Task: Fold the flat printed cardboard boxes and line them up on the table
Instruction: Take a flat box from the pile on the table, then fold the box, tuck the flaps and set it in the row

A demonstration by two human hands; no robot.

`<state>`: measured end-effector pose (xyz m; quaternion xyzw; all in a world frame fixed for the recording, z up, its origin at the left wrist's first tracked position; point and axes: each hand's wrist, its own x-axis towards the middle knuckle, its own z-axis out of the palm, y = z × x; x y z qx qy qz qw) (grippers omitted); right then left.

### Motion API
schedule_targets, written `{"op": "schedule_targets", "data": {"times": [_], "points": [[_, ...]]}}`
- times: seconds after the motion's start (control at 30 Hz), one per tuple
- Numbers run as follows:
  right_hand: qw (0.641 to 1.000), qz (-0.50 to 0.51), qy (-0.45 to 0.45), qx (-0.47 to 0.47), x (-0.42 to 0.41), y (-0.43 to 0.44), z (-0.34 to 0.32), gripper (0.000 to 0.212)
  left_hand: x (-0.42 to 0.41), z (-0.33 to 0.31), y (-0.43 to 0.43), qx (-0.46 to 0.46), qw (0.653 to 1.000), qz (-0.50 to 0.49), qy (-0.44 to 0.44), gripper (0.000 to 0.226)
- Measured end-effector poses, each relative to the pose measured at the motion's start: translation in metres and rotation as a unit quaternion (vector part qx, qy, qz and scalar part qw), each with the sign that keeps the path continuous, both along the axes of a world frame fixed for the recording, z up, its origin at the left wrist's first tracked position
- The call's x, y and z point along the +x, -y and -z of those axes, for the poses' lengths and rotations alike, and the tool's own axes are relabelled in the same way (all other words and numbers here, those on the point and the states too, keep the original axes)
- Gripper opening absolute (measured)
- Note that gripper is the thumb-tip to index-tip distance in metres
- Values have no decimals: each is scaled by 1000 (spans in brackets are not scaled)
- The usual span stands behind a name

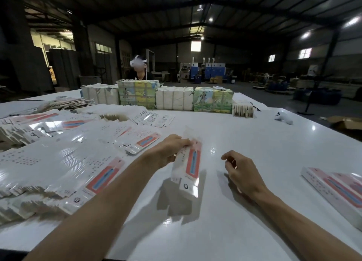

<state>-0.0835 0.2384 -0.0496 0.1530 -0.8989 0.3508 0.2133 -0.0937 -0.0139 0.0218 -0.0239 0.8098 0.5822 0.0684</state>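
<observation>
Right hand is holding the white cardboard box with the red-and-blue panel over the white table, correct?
No: the left hand holds the white cardboard box with the red-and-blue panel over the white table; the right hand is empty, per the head view.

Dim warehouse (235, 68), glossy white table (244, 143)

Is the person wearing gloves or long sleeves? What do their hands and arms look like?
No gloves: the left hand and right hand are bare, with no rings or watch showing. The left forearm and right forearm are bare too, with no sleeve in view.
</observation>
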Motion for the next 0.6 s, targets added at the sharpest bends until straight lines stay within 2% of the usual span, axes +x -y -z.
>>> {"op": "schedule_targets", "data": {"times": [0.13, 0.2, 0.3, 0.37, 0.43, 0.53, 0.6], "points": [[999, -11, -23, -21, 3, 0, -1, 20, -4, 36, -27, 183, 983, 4, 14, 39], [999, -15, -45, -24, 7, 4, -3, 19, -1, 52, -33, 243, 969, 33, 27, 43], [995, -36, -92, -15, 8, 11, -15, 19, 4, 62, -30, 297, 951, 68, 48, 48], [993, -64, -102, 9, 2, 16, -28, 22, 3, 61, -24, 299, 950, 79, 43, 54], [993, -92, -73, 29, -9, 24, -39, 27, 4, 59, -22, 300, 950, 82, 39, 58], [993, -106, -24, 55, -27, 37, -47, 36, 8, 55, -26, 354, 928, 95, 71, 61], [992, -109, -6, 65, -33, 45, -44, 37, 8, 55, -28, 377, 918, 89, 80, 70]]}}
